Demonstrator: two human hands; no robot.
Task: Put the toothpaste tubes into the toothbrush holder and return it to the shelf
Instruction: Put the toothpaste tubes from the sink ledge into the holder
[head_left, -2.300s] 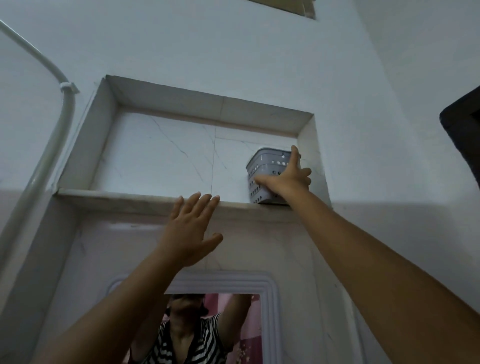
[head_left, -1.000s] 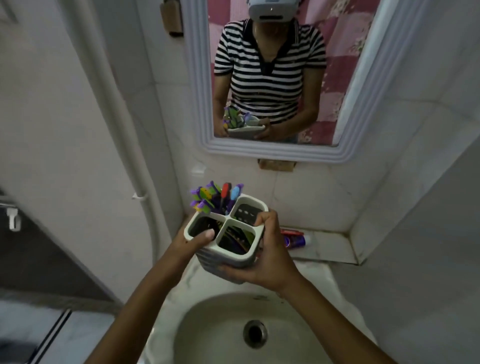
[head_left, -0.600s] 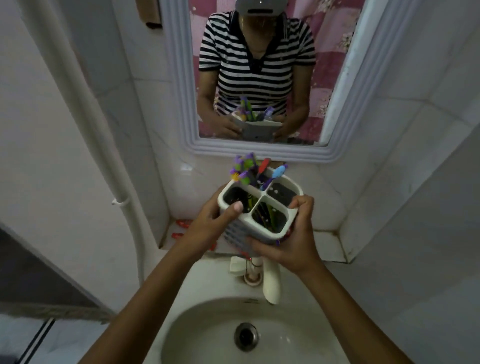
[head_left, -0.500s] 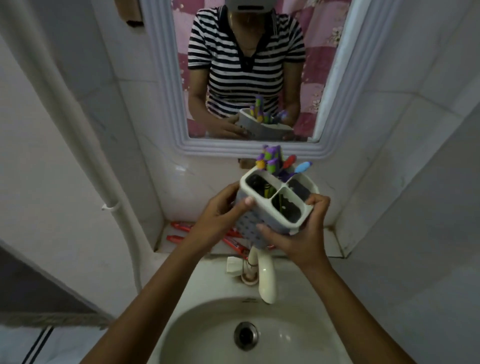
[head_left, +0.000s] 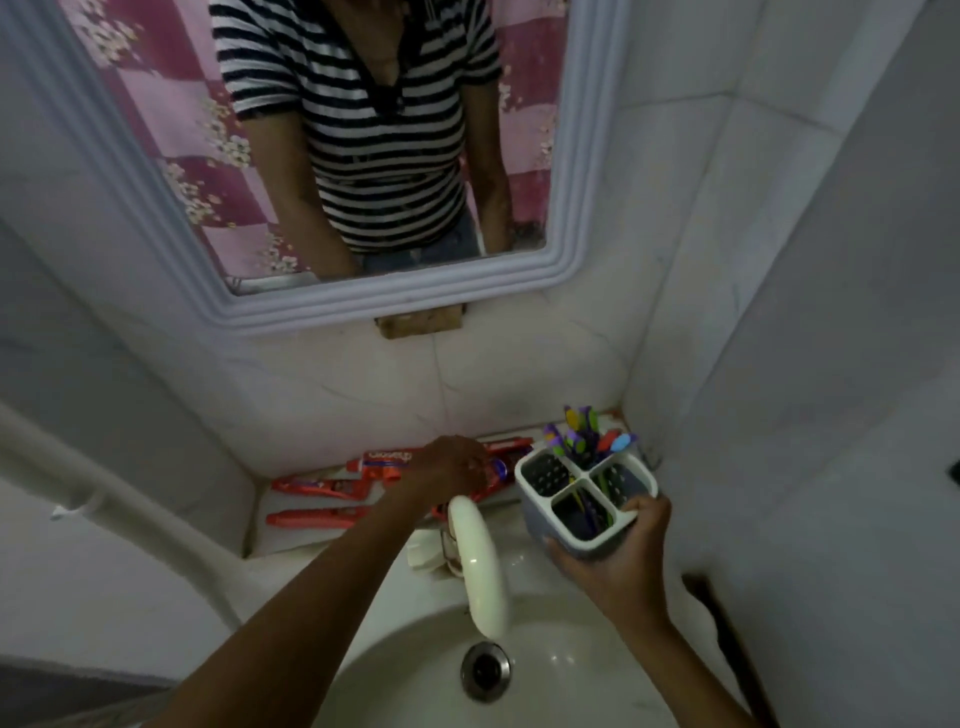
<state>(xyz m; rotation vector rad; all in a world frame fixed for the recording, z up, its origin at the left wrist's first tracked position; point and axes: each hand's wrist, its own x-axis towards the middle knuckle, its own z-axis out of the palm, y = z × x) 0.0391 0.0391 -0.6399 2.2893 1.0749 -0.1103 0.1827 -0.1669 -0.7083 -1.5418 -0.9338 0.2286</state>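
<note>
My right hand (head_left: 621, 558) grips the grey four-compartment toothbrush holder (head_left: 587, 499) from below, near the right wall above the basin's rim. Colourful toothbrushes (head_left: 582, 434) stick out of its far compartment. My left hand (head_left: 449, 467) reaches over the ledge behind the tap, fingers curled down onto a red toothpaste tube (head_left: 493, 480); whether it grips the tube is hidden. Other red tubes (head_left: 384, 460) (head_left: 317, 487) (head_left: 311, 518) lie flat on the ledge to the left.
A white curved tap (head_left: 478, 561) rises between my arms over the basin (head_left: 561, 670) with its drain (head_left: 485, 670). A framed mirror (head_left: 363, 156) hangs above the ledge. A white pipe (head_left: 104, 509) runs along the left wall. Tiled walls close in on the right.
My left hand let go of the holder and reached down to the tubes on the ledge. My right hand carried the holder lower and to the right. The view tilted downward.
</note>
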